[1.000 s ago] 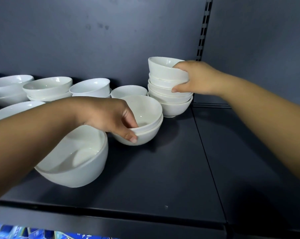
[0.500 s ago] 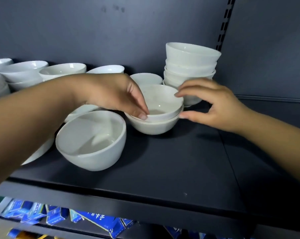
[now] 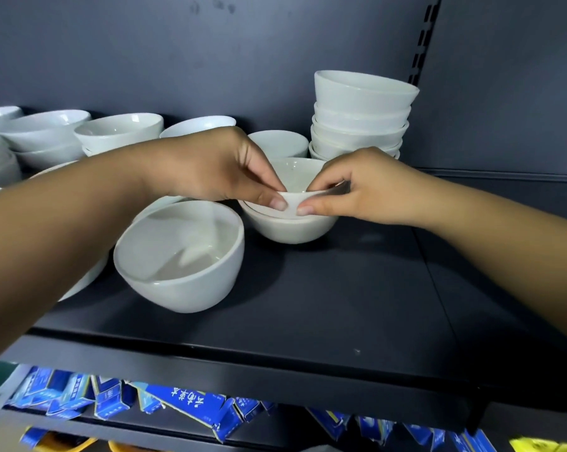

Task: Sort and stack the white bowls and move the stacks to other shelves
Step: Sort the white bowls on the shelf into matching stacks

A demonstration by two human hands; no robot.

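A dark shelf (image 3: 308,305) carries white bowls (image 3: 181,256), several stacked (image 3: 360,115).

Two bare forearms enter from the lower corners of the frame, both uncovered from elbow to wrist — no sleeve or cuff reaches into view. The left hand (image 3: 217,168) and right hand (image 3: 370,187) are gloveless, with no ring, watch, bracelet or band visible on either. Fingernails are cut short and left plain — unpainted, with pale tips showing on the thumbs. The left forearm looms larger and broader, stretched by the wide-angle lens near the frame's edge.
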